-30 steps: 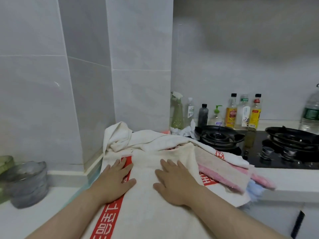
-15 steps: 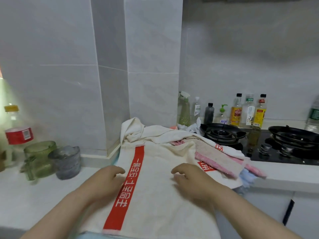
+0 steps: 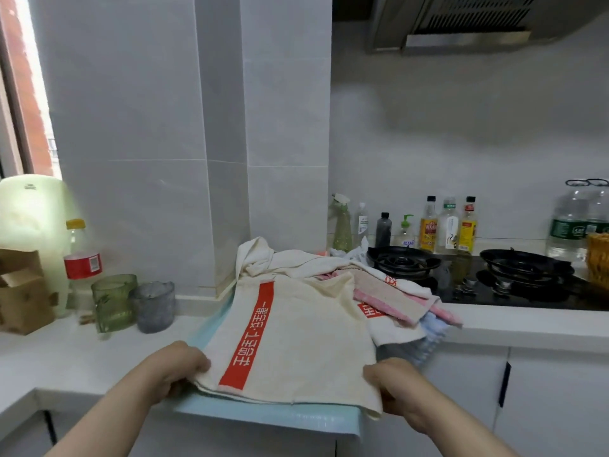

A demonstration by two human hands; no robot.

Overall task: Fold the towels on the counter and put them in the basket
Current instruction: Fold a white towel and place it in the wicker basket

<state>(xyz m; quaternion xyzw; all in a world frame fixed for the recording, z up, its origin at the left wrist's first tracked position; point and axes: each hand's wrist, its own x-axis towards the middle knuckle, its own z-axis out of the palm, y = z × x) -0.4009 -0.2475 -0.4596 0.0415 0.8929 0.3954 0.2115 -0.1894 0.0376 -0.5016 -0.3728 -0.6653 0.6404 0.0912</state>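
Observation:
A cream towel with a red stripe (image 3: 306, 338) lies spread flat on the counter, over a light blue mat (image 3: 263, 412). My left hand (image 3: 178, 367) grips its near left corner. My right hand (image 3: 392, 384) grips its near right corner. Behind it a heap of other towels (image 3: 389, 295), white, pink and pale blue, lies bunched against the wall and beside the stove. A yellow woven basket (image 3: 598, 258) shows partly at the far right edge.
A gas stove (image 3: 494, 275) with two burners sits to the right, with several bottles (image 3: 445, 225) behind it. Left on the white counter (image 3: 66, 357) stand a green glass (image 3: 113, 301), a grey glass (image 3: 153, 305), a plastic bottle and a cardboard box.
Both hands slid back from the towel's middle to its near edge and closed on the two near corners. The view pulled back and rose.

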